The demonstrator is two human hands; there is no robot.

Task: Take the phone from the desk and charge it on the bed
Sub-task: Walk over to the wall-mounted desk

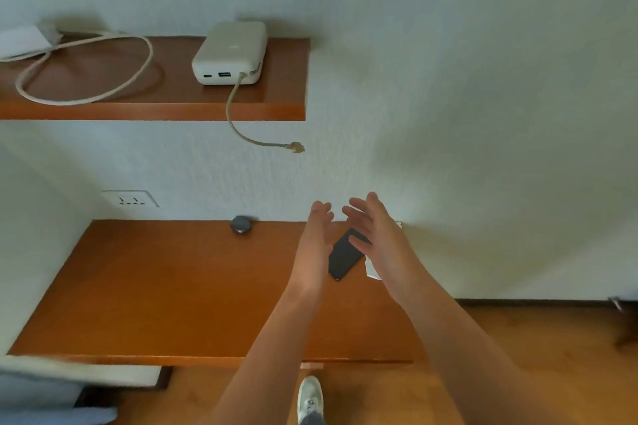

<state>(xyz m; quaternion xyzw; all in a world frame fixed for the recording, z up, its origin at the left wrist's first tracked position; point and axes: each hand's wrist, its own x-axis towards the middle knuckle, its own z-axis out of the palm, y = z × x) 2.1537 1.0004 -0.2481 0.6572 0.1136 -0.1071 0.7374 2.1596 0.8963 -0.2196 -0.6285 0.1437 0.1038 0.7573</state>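
Observation:
A black phone (343,257) lies flat at the back right of the brown wooden desk (179,290), near the wall. My left hand (316,238) hovers just left of the phone, fingers apart, holding nothing. My right hand (374,231) hovers over the phone's right end, fingers spread, and hides part of it. Neither hand grips the phone. On the upper shelf (155,110) sits a white power bank (230,52) with a short beige cable (255,141) hanging off the shelf edge, its plug free in the air.
A small dark round object (241,224) sits at the desk's back edge. A wall socket (130,199) is above the desk at left. A looped white cable (83,79) and adapter lie on the shelf. White paper (372,269) lies by the phone. Bedding (51,386) shows bottom left.

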